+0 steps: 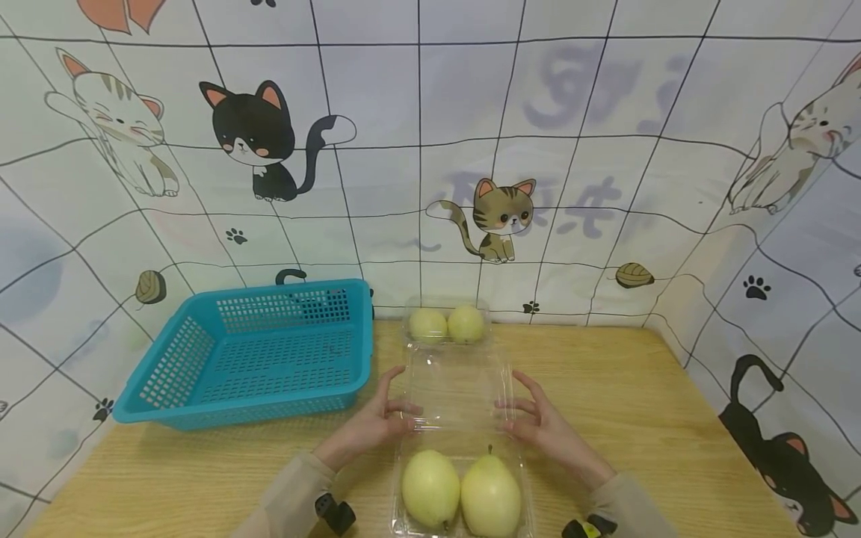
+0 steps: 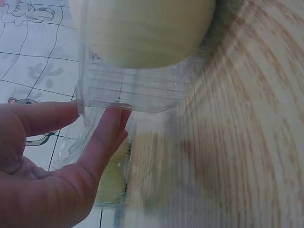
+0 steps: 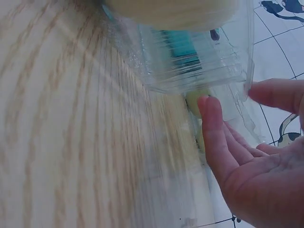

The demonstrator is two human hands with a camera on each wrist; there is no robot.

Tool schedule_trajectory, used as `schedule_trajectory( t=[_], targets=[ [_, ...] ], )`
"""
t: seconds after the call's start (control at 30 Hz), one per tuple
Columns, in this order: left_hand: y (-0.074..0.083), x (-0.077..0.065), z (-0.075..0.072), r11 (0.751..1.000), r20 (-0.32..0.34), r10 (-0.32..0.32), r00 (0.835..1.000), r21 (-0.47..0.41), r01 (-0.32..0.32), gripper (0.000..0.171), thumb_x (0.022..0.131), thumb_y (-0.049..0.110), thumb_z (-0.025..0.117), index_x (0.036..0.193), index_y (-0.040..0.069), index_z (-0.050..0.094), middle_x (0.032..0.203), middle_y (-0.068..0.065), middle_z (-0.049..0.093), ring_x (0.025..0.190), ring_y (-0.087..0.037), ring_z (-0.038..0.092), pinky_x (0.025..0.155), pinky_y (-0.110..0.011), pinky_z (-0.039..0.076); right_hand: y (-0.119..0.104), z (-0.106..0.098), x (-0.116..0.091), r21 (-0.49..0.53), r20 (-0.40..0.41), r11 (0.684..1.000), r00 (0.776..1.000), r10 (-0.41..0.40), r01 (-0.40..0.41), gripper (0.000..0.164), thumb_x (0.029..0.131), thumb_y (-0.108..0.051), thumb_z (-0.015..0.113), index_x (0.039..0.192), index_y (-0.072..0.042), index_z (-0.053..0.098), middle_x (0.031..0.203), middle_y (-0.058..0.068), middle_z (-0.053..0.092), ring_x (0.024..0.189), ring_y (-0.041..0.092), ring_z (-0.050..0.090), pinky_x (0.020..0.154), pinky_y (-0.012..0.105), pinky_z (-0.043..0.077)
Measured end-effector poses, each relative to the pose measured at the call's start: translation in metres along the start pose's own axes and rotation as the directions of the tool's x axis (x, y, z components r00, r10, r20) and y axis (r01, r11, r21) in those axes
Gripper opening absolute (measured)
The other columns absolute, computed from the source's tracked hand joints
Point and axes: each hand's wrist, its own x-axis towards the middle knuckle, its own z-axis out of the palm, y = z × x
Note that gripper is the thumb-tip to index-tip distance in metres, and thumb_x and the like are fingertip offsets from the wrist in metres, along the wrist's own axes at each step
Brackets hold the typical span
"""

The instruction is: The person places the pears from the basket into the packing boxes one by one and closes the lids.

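Two pale yellow-green pears (image 1: 430, 489) sit side by side in the near half of a clear plastic clamshell box (image 1: 397, 515). Its lid (image 1: 457, 385) lies folded back, away from the pears. My left hand (image 1: 377, 422) pinches the box's left edge near the fold, with one digit at the rim and another under it in the left wrist view. On the opposite side, my right hand (image 1: 548, 430) holds the matching edge in the same way. In the right wrist view, the fingers (image 3: 216, 123) touch the box's ribbed end wall.
Behind the lid, another clear box (image 1: 447, 302) with two pears (image 1: 466, 323) stands by the wall. A blue-green plastic basket (image 1: 282, 373) stands at the back left of the wooden table (image 1: 605, 396). Cat-printed sheeting (image 1: 377, 187) covers the walls.
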Motion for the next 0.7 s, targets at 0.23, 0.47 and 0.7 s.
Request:
schedule_trajectory(
  t=[0.23,0.47,0.7],
  targets=[
    [0.004,-0.003,0.0,0.999,-0.011,0.013,1.0,-0.034,-0.013,0.086,0.089,0.002,0.065,0.15,0.019,0.006,0.13,-0.035,0.047,0.098,-0.032,0.065,0.089,-0.045,0.051,-0.007,0.005,-0.005,0.012,-0.046,0.998,0.997,-0.061,0.062,0.078,0.094,0.002,0.056,0.154,-0.007,0.006,0.146,0.034,0.024,0.128,0.048,0.038,0.094,0.035,0.047],
    [0.01,-0.011,-0.004,1.0,-0.017,0.017,1.0,-0.016,-0.017,0.08,0.092,0.007,0.064,0.151,0.019,0.011,0.138,-0.036,0.039,0.114,-0.041,0.055,0.091,-0.047,0.049,-0.015,0.008,-0.011,-0.024,-0.107,0.997,0.991,-0.081,0.079,0.074,0.093,0.0,0.059,0.153,-0.007,0.016,0.144,0.03,0.03,0.128,0.047,0.039,0.092,0.036,0.046],
    [0.014,-0.019,-0.007,0.999,0.021,0.045,0.999,0.0,-0.045,0.076,0.094,0.007,0.061,0.151,0.02,0.013,0.138,-0.037,0.037,0.121,-0.049,0.046,0.094,-0.052,0.046,-0.019,0.009,-0.017,-0.165,-0.168,0.978,0.974,-0.151,0.124,0.067,0.091,-0.002,0.061,0.149,-0.007,0.028,0.14,0.026,0.036,0.127,0.045,0.037,0.093,0.047,0.042]
  ],
)
